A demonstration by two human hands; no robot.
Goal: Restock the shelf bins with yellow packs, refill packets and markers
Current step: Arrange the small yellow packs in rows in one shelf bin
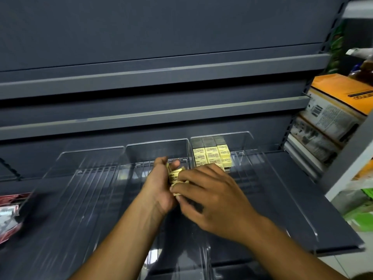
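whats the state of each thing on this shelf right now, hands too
held small yellow paper packs: gripped in both hands, not yet binned
left hand: holds those packs
right hand: fingers curled on them
stacked yellow packs: in rows at the right clear plastic bin's back
middle clear plastic bin: no stock visible
red packets: lying at far left, blurred

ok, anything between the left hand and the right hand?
Yes: yellow packs, held by both the left hand and the right hand, in the head view.
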